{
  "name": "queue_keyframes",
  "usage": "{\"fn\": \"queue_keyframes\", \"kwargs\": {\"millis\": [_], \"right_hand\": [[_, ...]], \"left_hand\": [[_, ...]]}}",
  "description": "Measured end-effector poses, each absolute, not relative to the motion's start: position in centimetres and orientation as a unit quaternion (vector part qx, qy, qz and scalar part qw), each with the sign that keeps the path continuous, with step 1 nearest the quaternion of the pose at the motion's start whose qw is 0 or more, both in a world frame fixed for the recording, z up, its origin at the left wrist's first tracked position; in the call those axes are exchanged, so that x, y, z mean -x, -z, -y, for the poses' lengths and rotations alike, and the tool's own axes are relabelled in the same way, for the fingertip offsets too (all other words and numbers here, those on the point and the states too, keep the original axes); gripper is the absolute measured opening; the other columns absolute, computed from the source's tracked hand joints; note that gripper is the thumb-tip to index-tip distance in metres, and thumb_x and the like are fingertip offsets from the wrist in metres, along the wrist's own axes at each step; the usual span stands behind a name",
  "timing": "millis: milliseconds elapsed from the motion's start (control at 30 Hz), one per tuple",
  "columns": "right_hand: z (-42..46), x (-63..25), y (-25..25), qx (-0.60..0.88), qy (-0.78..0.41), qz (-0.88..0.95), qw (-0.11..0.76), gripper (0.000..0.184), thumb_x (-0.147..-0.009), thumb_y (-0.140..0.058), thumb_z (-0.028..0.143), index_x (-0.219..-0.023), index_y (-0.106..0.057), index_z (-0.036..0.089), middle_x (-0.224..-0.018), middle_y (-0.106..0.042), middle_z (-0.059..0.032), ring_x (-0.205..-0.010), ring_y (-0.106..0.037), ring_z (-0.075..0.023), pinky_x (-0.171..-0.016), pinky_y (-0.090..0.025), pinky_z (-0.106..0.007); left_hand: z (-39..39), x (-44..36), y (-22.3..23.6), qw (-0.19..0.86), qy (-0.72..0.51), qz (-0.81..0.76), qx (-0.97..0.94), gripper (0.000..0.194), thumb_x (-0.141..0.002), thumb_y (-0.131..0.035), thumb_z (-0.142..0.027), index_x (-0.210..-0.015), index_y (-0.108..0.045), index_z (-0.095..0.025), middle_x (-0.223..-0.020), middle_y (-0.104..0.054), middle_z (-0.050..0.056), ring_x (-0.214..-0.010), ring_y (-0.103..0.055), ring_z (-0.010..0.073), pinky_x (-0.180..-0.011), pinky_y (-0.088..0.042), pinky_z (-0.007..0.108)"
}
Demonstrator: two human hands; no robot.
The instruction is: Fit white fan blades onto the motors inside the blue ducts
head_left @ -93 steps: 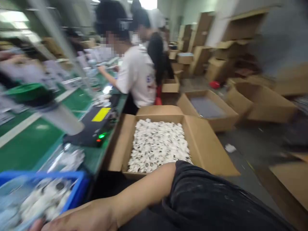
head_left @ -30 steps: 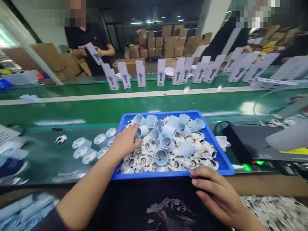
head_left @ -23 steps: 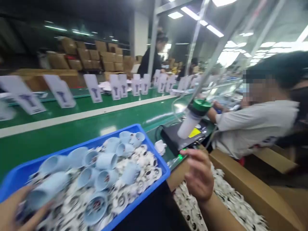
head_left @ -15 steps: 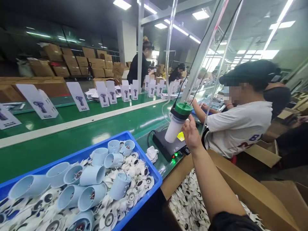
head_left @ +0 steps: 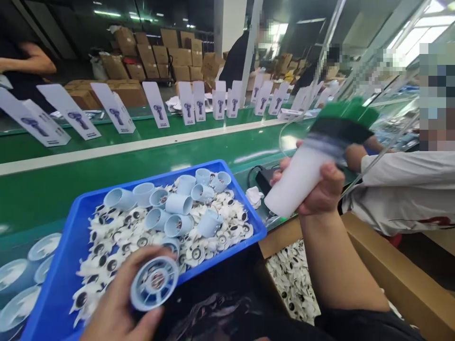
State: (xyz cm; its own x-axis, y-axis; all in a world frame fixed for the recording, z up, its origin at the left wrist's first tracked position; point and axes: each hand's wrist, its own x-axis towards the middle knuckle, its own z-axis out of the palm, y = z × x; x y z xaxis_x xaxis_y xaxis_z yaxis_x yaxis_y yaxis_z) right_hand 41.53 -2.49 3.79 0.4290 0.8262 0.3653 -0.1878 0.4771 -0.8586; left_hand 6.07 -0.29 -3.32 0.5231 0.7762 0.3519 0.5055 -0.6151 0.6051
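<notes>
My left hand [head_left: 119, 298] is wrapped around a light blue fan housing [head_left: 134, 296], its spoked round end facing me and copper-coloured parts showing inside. In my right hand [head_left: 325, 192] is a translucent white dispenser barrel [head_left: 296, 177] with a green cap [head_left: 348, 113], tilted with its cap up and to the right. A clear tube hangs near the cap. Between my hands a blue tray [head_left: 76, 208] holds many white fan blades [head_left: 110, 263] with dark centres. Several more light blue housings [head_left: 178, 203] lie on top of them.
More blue housings [head_left: 16, 279] stand left of the tray. Past my right forearm is a cardboard box [head_left: 398, 279] of white fan blades. Crumpled tissue [head_left: 254, 197] and a black device [head_left: 266, 179] are behind the tray. White cartons [head_left: 156, 111] line the green conveyor [head_left: 199, 147]. A co-worker's white sleeve [head_left: 408, 175] is at right.
My right hand has gripped the dispenser barrel and lifted it off the black device, bringing it closer. My left hand has come into view holding a blue housing. The view has turned left.
</notes>
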Motion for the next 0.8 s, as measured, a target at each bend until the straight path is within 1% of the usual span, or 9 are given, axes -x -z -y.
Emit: {"fn": "queue_keyframes", "kwargs": {"millis": [33, 100, 167, 233, 300, 367, 433, 633, 800], "right_hand": [[2.5, -39.9, -4.8, 0.359, -0.373, 0.411, 0.750, 0.056, -0.060, -0.079, 0.063, -0.097, -0.059, 0.026, -0.079, -0.064, 0.0013, -0.061, -0.062, -0.0183, -0.056, -0.056, -0.032], [2.6, -36.8, -6.5, 0.288, -0.449, 0.419, 0.735, 0.051, -0.061, -0.083, 0.058, -0.094, -0.059, 0.027, -0.082, -0.065, 0.0020, -0.063, -0.063, -0.0182, -0.057, -0.057, -0.031], [2.5, -34.6, -7.6, 0.245, -0.489, 0.435, 0.715, 0.047, -0.065, -0.085, 0.055, -0.093, -0.060, 0.027, -0.085, -0.066, 0.0017, -0.069, -0.066, -0.0199, -0.060, -0.058, -0.031], [2.5, -33.5, -8.0, 0.258, -0.496, 0.450, 0.696, 0.048, -0.069, -0.082, 0.059, -0.099, -0.060, 0.028, -0.087, -0.067, 0.0002, -0.077, -0.069, -0.0234, -0.064, -0.061, -0.034], [2.5, -33.4, -8.0, 0.301, -0.492, 0.455, 0.678, 0.057, -0.071, -0.078, 0.066, -0.108, -0.060, 0.027, -0.084, -0.066, -0.0016, -0.085, -0.069, -0.0274, -0.068, -0.062, -0.037], [2.5, -33.9, -7.7, 0.345, -0.498, 0.465, 0.646, 0.064, -0.070, -0.077, 0.069, -0.114, -0.059, 0.026, -0.081, -0.066, -0.0024, -0.093, -0.069, -0.0307, -0.072, -0.063, -0.040], [2.5, -34.4, -7.6, 0.368, -0.499, 0.470, 0.628, 0.065, -0.071, -0.077, 0.069, -0.116, -0.060, 0.026, -0.079, -0.065, -0.0024, -0.096, -0.069, -0.0318, -0.074, -0.063, -0.041], [2.8, -33.9, -8.4, 0.396, -0.488, 0.488, 0.606, 0.062, -0.070, -0.077, 0.069, -0.111, -0.061, 0.025, -0.082, -0.066, -0.0025, -0.097, -0.069, -0.0315, -0.072, -0.062, -0.038], [2.1, -33.3, -9.4, 0.317, -0.506, 0.505, 0.623, 0.055, -0.062, -0.086, 0.060, -0.089, -0.054, 0.025, -0.086, -0.067, 0.0027, -0.082, -0.070, -0.0258, -0.067, -0.062, -0.034]], "left_hand": [[0.4, -7.0, 2.8, 0.241, -0.296, -0.362, -0.850, 0.064, -0.081, -0.060, -0.059, -0.138, -0.039, -0.037, -0.114, -0.071, 0.005, -0.099, -0.071, 0.0314, -0.080, -0.061, 0.045], [0.4, -9.5, 1.4, 0.275, -0.266, -0.312, -0.870, 0.072, -0.077, -0.071, -0.060, -0.137, -0.041, -0.035, -0.117, -0.069, 0.006, -0.101, -0.070, 0.0293, -0.086, -0.058, 0.043], [0.3, -12.1, 0.1, 0.287, -0.254, -0.266, -0.885, 0.066, -0.075, -0.078, -0.052, -0.131, -0.048, -0.032, -0.118, -0.069, 0.004, -0.103, -0.068, 0.0263, -0.088, -0.055, 0.039], [0.3, -13.9, -0.9, 0.295, -0.275, -0.234, -0.885, 0.057, -0.074, -0.082, -0.046, -0.122, -0.055, -0.028, -0.111, -0.070, 0.002, -0.097, -0.068, 0.0226, -0.083, -0.053, 0.034], [0.5, -14.8, -1.5, 0.303, -0.307, -0.219, -0.875, 0.049, -0.073, -0.083, -0.043, -0.112, -0.059, -0.025, -0.100, -0.070, 0.000, -0.087, -0.066, 0.0188, -0.076, -0.051, 0.029], [0.8, -15.0, -1.9, 0.312, -0.332, -0.213, -0.864, 0.046, -0.071, -0.085, -0.040, -0.106, -0.060, -0.023, -0.095, -0.069, -0.002, -0.080, -0.064, 0.0160, -0.072, -0.050, 0.026], [1.1, -15.0, -2.0, 0.321, -0.345, -0.212, -0.856, 0.046, -0.070, -0.087, -0.038, -0.104, -0.060, -0.022, -0.094, -0.068, -0.003, -0.078, -0.063, 0.0147, -0.071, -0.049, 0.024], [1.1, -14.9, -2.1, 0.344, -0.338, -0.220, -0.848, 0.044, -0.069, -0.087, -0.040, -0.099, -0.061, -0.020, -0.090, -0.067, -0.001, -0.077, -0.063, 0.0158, -0.067, -0.049, 0.025], [1.2, -14.9, -2.4, 0.352, -0.329, -0.225, -0.847, 0.042, -0.070, -0.086, -0.039, -0.099, -0.062, -0.020, -0.090, -0.068, -0.001, -0.077, -0.064, 0.0170, -0.069, -0.050, 0.027]]}}
